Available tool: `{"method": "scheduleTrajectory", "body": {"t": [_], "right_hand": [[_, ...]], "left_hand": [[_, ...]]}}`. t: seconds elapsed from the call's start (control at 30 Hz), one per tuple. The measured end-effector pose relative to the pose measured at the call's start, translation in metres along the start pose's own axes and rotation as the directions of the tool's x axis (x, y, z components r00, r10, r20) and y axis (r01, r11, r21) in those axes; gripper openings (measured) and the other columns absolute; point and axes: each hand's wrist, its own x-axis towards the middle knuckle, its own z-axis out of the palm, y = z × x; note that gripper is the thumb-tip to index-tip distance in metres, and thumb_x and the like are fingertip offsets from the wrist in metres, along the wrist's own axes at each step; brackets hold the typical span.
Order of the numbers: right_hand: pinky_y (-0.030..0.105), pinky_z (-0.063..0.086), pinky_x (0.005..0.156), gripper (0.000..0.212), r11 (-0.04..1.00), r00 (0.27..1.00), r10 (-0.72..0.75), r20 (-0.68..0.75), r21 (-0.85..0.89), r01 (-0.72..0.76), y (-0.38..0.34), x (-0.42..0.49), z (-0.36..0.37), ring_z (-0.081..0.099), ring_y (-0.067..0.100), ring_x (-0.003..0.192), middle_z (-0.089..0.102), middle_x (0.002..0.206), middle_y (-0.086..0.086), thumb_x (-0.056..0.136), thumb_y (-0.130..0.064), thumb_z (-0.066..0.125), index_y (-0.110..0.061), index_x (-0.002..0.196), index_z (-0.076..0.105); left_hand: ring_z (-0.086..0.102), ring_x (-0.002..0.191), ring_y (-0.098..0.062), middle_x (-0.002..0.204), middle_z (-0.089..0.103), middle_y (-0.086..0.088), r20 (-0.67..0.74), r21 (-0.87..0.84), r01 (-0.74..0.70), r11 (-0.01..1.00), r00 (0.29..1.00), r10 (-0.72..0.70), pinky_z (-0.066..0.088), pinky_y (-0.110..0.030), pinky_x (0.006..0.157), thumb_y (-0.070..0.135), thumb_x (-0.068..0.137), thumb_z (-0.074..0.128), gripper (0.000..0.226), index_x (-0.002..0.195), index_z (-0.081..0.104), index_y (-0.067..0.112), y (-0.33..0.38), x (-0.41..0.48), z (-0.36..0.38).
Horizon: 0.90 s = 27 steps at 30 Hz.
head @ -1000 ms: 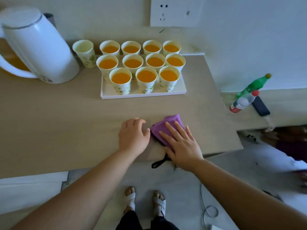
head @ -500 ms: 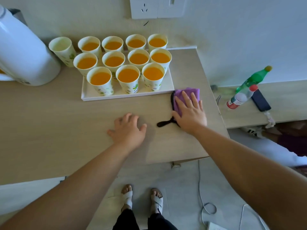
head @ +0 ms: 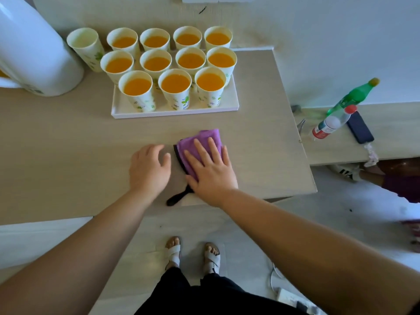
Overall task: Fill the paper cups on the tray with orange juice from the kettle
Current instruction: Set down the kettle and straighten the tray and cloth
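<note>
Bare forearms; black trousers (head: 204, 296); white strappy sandals (head: 173, 252).

tray (head: 175, 113) at rear centre of table (head: 56, 144), cups (head: 176, 100) on it in three rows. lone cup (head: 86, 47) left of tray, between it and kettle (head: 34, 48) at far left. cloth (head: 204, 138) before tray; right hand (head: 211, 171) flat on cloth, left hand (head: 148, 169) on table just left. two bottles (head: 330, 123) on ledge (head: 397, 133) right of table.
</note>
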Motion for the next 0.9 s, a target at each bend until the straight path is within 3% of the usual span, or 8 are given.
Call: {"method": "scheduleTrajectory", "body": {"t": [0.07,0.23,0.4,0.63,0.77,0.83,0.9], "right_hand": [[0.049,-0.005,0.116,0.061,1.0,1.0,0.011,-0.024,0.001,-0.011,0.03,-0.012,-0.001,-0.007,0.023,0.147,0.001,0.161,-0.007,0.093,-0.049,0.038,-0.039,0.149,0.016],[0.048,0.001,0.119,0.061,0.905,0.905,0.423,-0.041,0.059,-0.42,0.119,-0.069,-0.002,-0.012,0.022,0.147,-0.004,0.16,-0.007,0.095,-0.051,0.033,-0.037,0.151,0.011],[0.057,-0.001,0.116,0.067,0.809,0.814,0.581,0.017,0.1,-0.58,0.085,-0.06,0.001,-0.017,0.032,0.145,-0.012,0.16,0.001,0.095,-0.055,0.027,-0.03,0.152,0.002],[0.062,-0.01,0.111,0.068,0.969,0.971,0.226,0.073,0.087,-0.232,-0.072,-0.009,0.009,-0.025,0.037,0.141,-0.018,0.159,0.005,0.096,-0.057,0.024,-0.028,0.152,-0.003],[0.064,-0.015,0.108,0.067,0.991,0.983,-0.034,0.182,0.134,0.009,-0.15,0.032,0.002,-0.027,0.036,0.141,-0.02,0.158,0.004,0.096,-0.058,0.022,-0.031,0.151,-0.006],[0.062,-0.016,0.107,0.066,0.972,0.966,-0.088,0.243,0.235,0.029,-0.166,0.051,-0.011,-0.028,0.033,0.141,-0.02,0.158,0.001,0.097,-0.056,0.024,-0.034,0.151,-0.007],[0.059,-0.013,0.11,0.067,0.969,0.968,-0.051,0.247,0.246,-0.012,-0.162,0.056,-0.022,-0.023,0.033,0.143,-0.019,0.158,0.001,0.098,-0.049,0.032,-0.031,0.152,-0.003]], "left_hand": [[0.031,0.135,-0.029,0.142,0.044,-0.01,0.018,0.066,-0.015,0.998,1.0,0.013,0.018,-0.033,0.111,0.025,0.096,0.048,0.038,0.131,0.053,0.009,-0.008,-0.007,0.005],[0.029,0.137,-0.03,0.144,0.04,-0.013,0.017,0.112,-0.06,0.992,0.998,0.058,0.015,-0.035,0.114,0.029,0.093,0.052,0.043,0.132,0.052,0.012,-0.008,-0.022,0.019],[0.027,0.137,-0.029,0.144,0.039,-0.014,0.004,0.109,-0.019,0.994,1.0,0.019,0.013,-0.032,0.114,0.029,0.094,0.051,0.042,0.132,0.052,0.012,-0.02,-0.033,0.009],[0.029,0.134,-0.032,0.143,0.042,-0.01,-0.063,0.088,0.131,0.988,0.99,-0.125,0.023,-0.039,0.11,0.029,0.098,0.045,0.04,0.133,0.052,0.012,-0.076,-0.044,-0.03],[0.042,0.126,-0.037,0.13,0.054,-0.019,-0.136,0.042,0.163,0.986,0.978,-0.156,0.027,-0.044,0.107,0.028,0.095,0.044,0.041,0.123,0.059,0.001,-0.125,-0.043,-0.053],[0.041,0.127,-0.036,0.13,0.054,-0.02,-0.129,0.042,0.18,0.983,0.976,-0.173,0.024,-0.044,0.107,0.021,0.096,0.049,0.035,0.124,0.058,0.002,-0.142,-0.039,-0.068],[0.038,0.13,-0.033,0.134,0.051,-0.018,-0.119,0.035,0.167,0.985,0.98,-0.162,0.021,-0.041,0.107,0.026,0.095,0.043,0.04,0.127,0.056,0.006,-0.154,-0.035,-0.082]]}}
